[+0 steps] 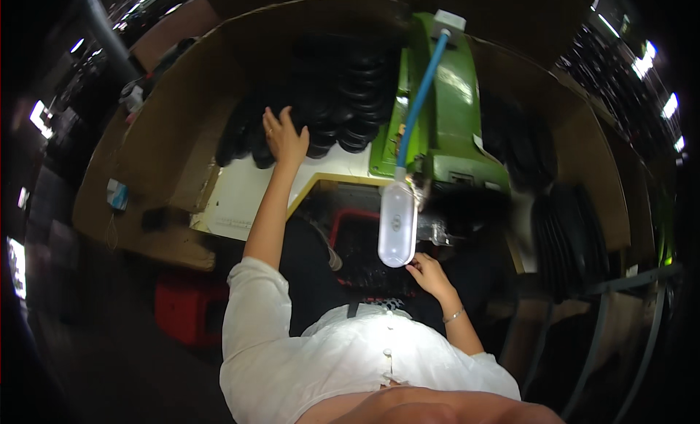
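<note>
Cardboard walls [164, 118] around our white surface [244, 191]; our left grip [287, 141], fingers apart, at stacked black pieces [359, 96], contact unclear; our right grip [432, 275], whether closed we cannot tell, just beside white oblong lamp [397, 223]; green machine [448, 125] beyond

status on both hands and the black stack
Left hand spread at stacked black curved pieces, contact unclear. Right hand by white oblong lamp. Lamp hangs before green metal machine.

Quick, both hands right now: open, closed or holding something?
Left hand: open, fingers spread, by the black pieces.
Right hand: near the white lamp's lower end; grip cannot be told.
</note>
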`<action>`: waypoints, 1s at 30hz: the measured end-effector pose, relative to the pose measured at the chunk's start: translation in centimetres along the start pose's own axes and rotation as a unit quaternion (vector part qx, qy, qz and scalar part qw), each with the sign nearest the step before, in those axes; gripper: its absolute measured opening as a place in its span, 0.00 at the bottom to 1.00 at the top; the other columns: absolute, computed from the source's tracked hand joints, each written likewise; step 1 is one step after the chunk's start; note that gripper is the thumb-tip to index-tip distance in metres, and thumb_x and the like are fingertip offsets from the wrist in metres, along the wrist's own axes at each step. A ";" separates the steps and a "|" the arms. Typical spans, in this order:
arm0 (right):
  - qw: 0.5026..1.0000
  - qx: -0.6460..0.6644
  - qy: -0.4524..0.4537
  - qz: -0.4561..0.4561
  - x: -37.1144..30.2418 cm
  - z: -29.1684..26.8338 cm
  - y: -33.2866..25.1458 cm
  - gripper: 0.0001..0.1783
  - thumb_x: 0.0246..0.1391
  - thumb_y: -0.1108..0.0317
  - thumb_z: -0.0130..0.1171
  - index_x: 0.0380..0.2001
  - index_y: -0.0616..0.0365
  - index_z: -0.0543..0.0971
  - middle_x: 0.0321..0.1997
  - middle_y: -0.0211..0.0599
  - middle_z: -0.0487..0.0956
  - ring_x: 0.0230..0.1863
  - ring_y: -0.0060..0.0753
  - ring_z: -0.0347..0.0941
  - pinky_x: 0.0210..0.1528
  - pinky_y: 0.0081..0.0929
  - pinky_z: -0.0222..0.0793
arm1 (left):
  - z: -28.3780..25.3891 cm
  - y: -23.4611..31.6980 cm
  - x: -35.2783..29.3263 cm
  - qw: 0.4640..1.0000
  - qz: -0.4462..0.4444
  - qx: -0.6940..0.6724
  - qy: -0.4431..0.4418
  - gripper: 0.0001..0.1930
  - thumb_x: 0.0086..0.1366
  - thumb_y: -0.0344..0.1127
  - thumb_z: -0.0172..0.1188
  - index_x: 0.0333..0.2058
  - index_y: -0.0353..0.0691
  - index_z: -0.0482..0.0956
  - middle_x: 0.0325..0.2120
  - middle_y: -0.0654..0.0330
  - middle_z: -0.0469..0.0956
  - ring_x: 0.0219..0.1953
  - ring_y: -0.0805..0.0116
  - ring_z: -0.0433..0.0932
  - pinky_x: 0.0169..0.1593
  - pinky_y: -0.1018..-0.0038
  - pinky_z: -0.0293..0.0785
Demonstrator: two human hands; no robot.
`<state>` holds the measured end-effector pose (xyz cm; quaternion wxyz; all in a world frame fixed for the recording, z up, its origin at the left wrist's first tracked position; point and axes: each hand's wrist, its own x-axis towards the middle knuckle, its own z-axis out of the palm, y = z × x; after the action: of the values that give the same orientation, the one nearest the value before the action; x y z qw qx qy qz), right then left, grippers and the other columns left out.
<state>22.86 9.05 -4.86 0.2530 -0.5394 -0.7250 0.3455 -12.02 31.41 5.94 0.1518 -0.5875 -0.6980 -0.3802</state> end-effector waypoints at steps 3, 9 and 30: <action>0.996 0.022 0.035 0.085 0.0 -0.9 -0.6 0.16 0.54 0.59 0.52 0.24 0.62 0.77 0.18 0.45 0.74 0.25 0.46 0.74 0.31 0.33 0.69 | 1.4 -2.6 3.3 0.994 -0.009 -0.031 -0.100 0.16 0.44 0.36 0.66 0.34 0.45 0.76 0.56 0.44 0.55 0.55 0.42 0.59 0.57 0.59 0.59; 0.987 -0.057 0.131 -0.071 0.1 -3.4 -0.1 0.13 0.52 0.66 0.55 0.23 0.66 0.77 0.36 0.48 0.75 0.34 0.39 0.74 0.35 0.27 0.69 | -3.4 -1.3 0.1 0.992 0.043 -0.117 -0.024 0.13 0.40 0.31 0.68 0.27 0.42 0.75 0.50 0.46 0.60 0.53 0.45 0.61 0.55 0.60 0.60; 0.932 0.234 -0.234 0.147 -3.8 0.5 0.2 0.30 0.41 0.66 0.67 0.49 0.63 0.69 0.50 0.42 0.72 0.51 0.31 0.67 0.52 0.29 0.64 | -13.0 13.8 -22.4 0.757 -0.097 -0.595 -0.253 0.13 0.52 0.23 0.62 0.38 0.31 0.74 0.34 0.57 0.76 0.36 0.73 0.75 0.42 0.76 0.72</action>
<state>23.72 5.36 -5.28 0.1417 -0.4695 -0.5748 0.6551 3.78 6.69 4.72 -0.4480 -0.5634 -0.3969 -0.5695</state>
